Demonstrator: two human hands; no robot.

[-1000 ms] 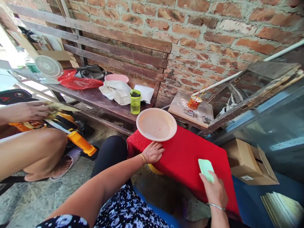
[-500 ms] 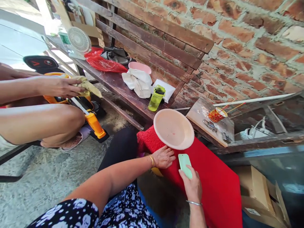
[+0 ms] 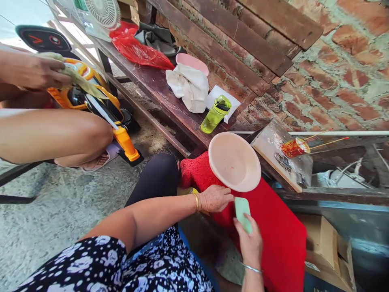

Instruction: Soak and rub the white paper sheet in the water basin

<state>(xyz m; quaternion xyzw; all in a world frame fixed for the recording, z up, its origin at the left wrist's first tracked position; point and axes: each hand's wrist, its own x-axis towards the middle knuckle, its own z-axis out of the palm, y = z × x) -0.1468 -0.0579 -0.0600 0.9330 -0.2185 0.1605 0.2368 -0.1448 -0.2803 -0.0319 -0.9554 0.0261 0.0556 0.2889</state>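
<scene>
In my right hand (image 3: 251, 241) is a flat, mint-green plastic piece (image 3: 243, 213) with rounded corners, gripped at its near end between thumb and fingers. Its underside is hidden. My left hand (image 3: 217, 198) is palm down over the red cloth (image 3: 273, 227), fingers stretched toward the far end of the green piece; whether they touch it I cannot tell. Just beyond both hands a pale pink basin (image 3: 234, 162) rests on the cloth, with no water visible in it.
A dark wooden bench (image 3: 146, 79) carries a green bottle (image 3: 215, 114), white cloth (image 3: 191, 87), red plastic bag (image 3: 136, 46) and fan (image 3: 103, 12). At left, another person's hand (image 3: 45, 73) holds a yellowish cloth near an orange-and-black machine (image 3: 124, 142). Cardboard box (image 3: 325, 243) at right.
My left hand has moved right, its fingers coming close to the green piece. The other person's hand with the cloth has shifted left. The camera view has turned slightly.
</scene>
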